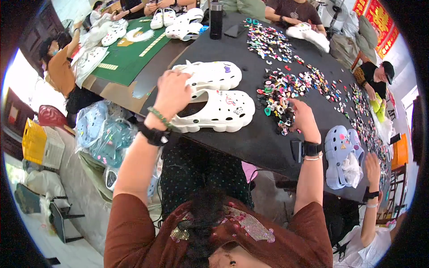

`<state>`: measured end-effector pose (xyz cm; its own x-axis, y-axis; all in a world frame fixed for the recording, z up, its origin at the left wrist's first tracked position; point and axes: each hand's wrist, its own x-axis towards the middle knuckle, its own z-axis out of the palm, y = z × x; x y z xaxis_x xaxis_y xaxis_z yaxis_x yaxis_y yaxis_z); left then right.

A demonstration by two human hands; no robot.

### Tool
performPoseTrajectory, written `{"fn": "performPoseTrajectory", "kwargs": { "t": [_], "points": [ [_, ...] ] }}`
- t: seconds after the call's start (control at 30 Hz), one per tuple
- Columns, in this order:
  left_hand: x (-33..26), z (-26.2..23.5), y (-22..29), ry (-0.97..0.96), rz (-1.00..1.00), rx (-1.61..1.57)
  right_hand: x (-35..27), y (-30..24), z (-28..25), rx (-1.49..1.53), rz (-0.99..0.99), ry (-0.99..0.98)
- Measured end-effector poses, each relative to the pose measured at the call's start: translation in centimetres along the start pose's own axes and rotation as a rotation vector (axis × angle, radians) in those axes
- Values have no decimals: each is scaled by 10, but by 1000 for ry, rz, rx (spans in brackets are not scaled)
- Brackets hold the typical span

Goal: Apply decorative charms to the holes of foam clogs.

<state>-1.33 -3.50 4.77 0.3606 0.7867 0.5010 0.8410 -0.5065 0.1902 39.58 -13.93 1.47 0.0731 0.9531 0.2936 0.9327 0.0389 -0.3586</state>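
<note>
The left hand [172,91] sat on the heel end of the near white clog [214,111], fingers curled over its rim and pressed down, steadying it on the black table [250,143]. That clog lay with its long axis running left to right, toe pointing right toward the heap of small coloured charms [279,96]. A second white clog [212,76] lay just beyond it, parallel, the two nearly touching side to side — two white clogs in front of this person, each already carrying a few charms on its upper.

Over on the right, the right hand [300,117] was down at the near edge of the charm heap, fingers bent into the pile; whether it was pinching a charm I could not tell, the fingertips being hidden among the pieces. From that hand the near clog lay directly to the left, a short way off, toe end closest, so the right hand was the nearer one to the toe, the left already at the heel.

Further right, a pale blue pair of clogs [342,154] rested near a co-worker's hand [372,163]. Charms were too many to count.
</note>
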Motion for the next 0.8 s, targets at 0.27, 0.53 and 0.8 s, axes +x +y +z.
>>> {"fn": "performPoseTrajectory", "kwargs": {
  "t": [0.27, 0.53, 0.8],
  "points": [
    [-7, -22, -42, -216, 195, -198, -60, 41, -9, 692, 344, 68],
    [21, -20, -37, -434, 160, -133, -77, 41, -16, 794, 451, 521],
    [39, -5, -35, -649, 83, -2, -122, -37, 27, 16, -13, 487]
  ]
}}
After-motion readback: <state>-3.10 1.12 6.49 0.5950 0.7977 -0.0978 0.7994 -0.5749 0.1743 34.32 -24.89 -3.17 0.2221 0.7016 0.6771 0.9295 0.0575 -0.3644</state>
